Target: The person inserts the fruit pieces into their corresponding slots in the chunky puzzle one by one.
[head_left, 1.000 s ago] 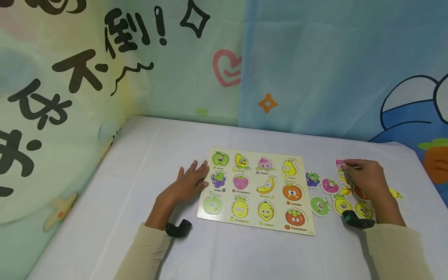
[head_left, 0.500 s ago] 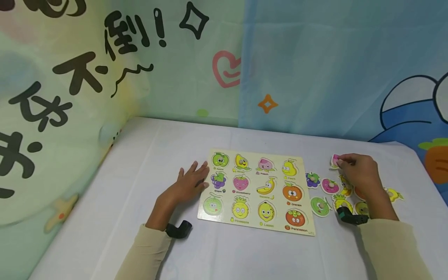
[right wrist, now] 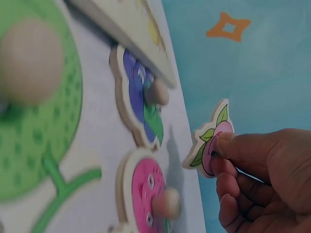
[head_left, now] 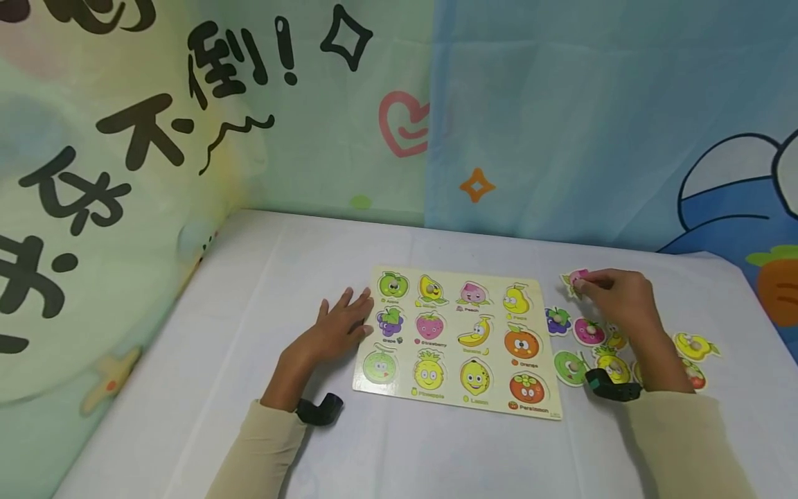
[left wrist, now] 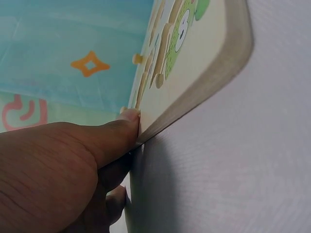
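Note:
My right hand (head_left: 617,298) pinches a pink peach puzzle piece (head_left: 575,279) with green leaves, held up behind the other loose pieces. In the right wrist view, thumb and fingertips grip the peach piece (right wrist: 214,141) at its pink face, and it is tilted on edge. My left hand (head_left: 337,329) rests with spread fingers at the left edge of a cream fruit puzzle board (head_left: 451,374). The left wrist view has my left thumb (left wrist: 121,131) against the board's edge. A mango piece (head_left: 430,290) with a knob sits in the board's top row.
Loose knobbed pieces lie right of the board: grape (head_left: 557,321), strawberry (head_left: 589,331), green melon (head_left: 569,367), pineapple (head_left: 614,367), a yellow pear-shaped one (head_left: 693,345) and others partly under my right arm. A white cloth (head_left: 436,457) covers the table. Printed curtains (head_left: 561,125) stand behind.
My right hand has lifted the peach piece and carried it left toward the board, turning it so its leaves show. My left hand stays at the board's edge.

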Demonstrator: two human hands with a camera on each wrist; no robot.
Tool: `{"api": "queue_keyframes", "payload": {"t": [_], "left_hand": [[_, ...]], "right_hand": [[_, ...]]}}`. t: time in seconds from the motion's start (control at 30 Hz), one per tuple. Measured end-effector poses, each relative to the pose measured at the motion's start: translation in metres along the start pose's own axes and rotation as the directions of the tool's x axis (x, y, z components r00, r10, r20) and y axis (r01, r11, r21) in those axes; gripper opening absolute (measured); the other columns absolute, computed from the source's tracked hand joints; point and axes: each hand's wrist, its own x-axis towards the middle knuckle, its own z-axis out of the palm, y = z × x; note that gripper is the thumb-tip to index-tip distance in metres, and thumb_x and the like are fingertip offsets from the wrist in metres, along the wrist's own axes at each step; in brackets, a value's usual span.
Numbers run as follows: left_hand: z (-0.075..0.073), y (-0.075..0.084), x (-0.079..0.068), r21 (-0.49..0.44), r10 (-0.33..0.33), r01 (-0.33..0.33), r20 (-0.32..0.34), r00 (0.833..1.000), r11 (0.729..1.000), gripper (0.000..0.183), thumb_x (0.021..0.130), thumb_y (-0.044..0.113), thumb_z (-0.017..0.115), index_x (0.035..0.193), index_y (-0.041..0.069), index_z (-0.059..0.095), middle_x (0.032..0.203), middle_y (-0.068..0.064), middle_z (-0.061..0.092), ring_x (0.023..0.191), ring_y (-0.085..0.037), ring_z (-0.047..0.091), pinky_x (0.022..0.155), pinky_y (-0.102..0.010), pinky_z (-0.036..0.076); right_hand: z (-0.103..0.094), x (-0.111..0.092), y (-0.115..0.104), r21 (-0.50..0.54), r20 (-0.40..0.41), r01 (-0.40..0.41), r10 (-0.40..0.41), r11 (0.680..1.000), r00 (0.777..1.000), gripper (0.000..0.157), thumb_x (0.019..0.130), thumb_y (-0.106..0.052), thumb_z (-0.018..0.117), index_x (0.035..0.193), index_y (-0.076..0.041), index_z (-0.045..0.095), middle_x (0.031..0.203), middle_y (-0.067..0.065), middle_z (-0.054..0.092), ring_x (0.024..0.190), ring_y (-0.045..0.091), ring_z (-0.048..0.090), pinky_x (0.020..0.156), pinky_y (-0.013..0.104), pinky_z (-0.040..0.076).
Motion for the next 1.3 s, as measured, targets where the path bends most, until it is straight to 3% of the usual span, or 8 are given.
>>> {"api": "queue_keyframes", "payload": {"t": [0.3,0.43,0.57,0.67,1.0,1.07,1.3], "left_hand": [[0.000,0.002,0.000,0.002,0.000,0.000,0.000,1.000,1.000,0.059,0.100,0.026,0.054,0.153,0.013,0.030,0.159,0.000,0.018,0.148,-0.027,0.000,0.113,-0.058,-0.005],[0.000,0.002,0.000,0.007,0.004,-0.004,-0.005,1.000,1.000,0.059,0.100,0.026,0.054,0.153,0.012,0.031,0.159,-0.001,0.018,0.148,-0.028,0.001,0.113,-0.059,-0.005],[-0.001,0.002,0.001,0.023,0.008,-0.008,0.000,1.000,1.000,0.059,0.101,0.026,0.053,0.153,0.012,0.030,0.159,-0.001,0.018,0.148,-0.028,0.001,0.113,-0.059,-0.004],[-0.002,0.003,0.001,0.034,0.013,-0.012,-0.001,1.000,0.999,0.059,0.101,0.025,0.054,0.152,0.011,0.031,0.159,-0.003,0.018,0.147,-0.030,0.002,0.112,-0.061,-0.003],[-0.001,0.001,-0.001,0.035,-0.004,0.003,0.009,1.000,0.999,0.059,0.100,0.025,0.053,0.153,0.009,0.030,0.160,-0.003,0.018,0.148,-0.030,0.002,0.112,-0.060,-0.003],[0.000,0.000,-0.001,0.035,-0.004,0.004,0.008,1.000,0.999,0.059,0.101,0.025,0.053,0.153,0.010,0.030,0.160,-0.002,0.017,0.148,-0.029,0.001,0.112,-0.060,-0.004],[0.001,-0.001,0.000,0.037,0.000,-0.001,0.010,1.000,0.999,0.059,0.101,0.028,0.052,0.153,0.013,0.028,0.160,0.001,0.015,0.148,-0.026,0.000,0.113,-0.058,-0.005]], "right_hand": [[0.008,-0.010,-0.019,0.082,0.030,0.105,-0.108,0.991,0.994,0.060,0.093,-0.051,0.060,0.119,0.003,0.064,0.120,0.026,0.060,0.110,0.040,0.052,0.092,0.055,0.044],[0.015,-0.010,-0.025,0.109,0.060,0.098,-0.105,0.989,0.993,0.065,0.089,-0.057,0.061,0.120,-0.001,0.064,0.121,0.023,0.061,0.110,0.037,0.053,0.090,0.052,0.046],[0.024,-0.011,-0.031,0.098,0.086,0.105,-0.113,0.990,0.990,0.067,0.087,-0.061,0.062,0.119,-0.003,0.065,0.119,0.019,0.063,0.106,0.032,0.056,0.079,0.039,0.052],[0.029,-0.012,-0.037,0.133,0.108,0.139,-0.153,0.981,0.982,0.063,0.087,-0.058,0.063,0.117,-0.003,0.066,0.117,0.019,0.064,0.104,0.031,0.058,0.075,0.032,0.052],[0.059,-0.011,-0.060,0.245,0.122,0.215,-0.250,0.945,0.960,0.040,0.090,-0.041,0.069,0.108,-0.005,0.071,0.108,0.011,0.069,0.095,0.023,0.061,0.073,0.033,0.049],[0.064,-0.010,-0.065,0.253,0.147,0.241,-0.284,0.937,0.947,0.040,0.091,-0.040,0.068,0.109,-0.004,0.071,0.108,0.013,0.069,0.094,0.024,0.060,0.076,0.033,0.048],[0.071,-0.011,-0.075,0.216,0.180,0.251,-0.291,0.944,0.940,0.034,0.093,-0.037,0.066,0.107,-0.006,0.071,0.104,0.010,0.068,0.090,0.024,0.057,0.076,0.034,0.048]]}}
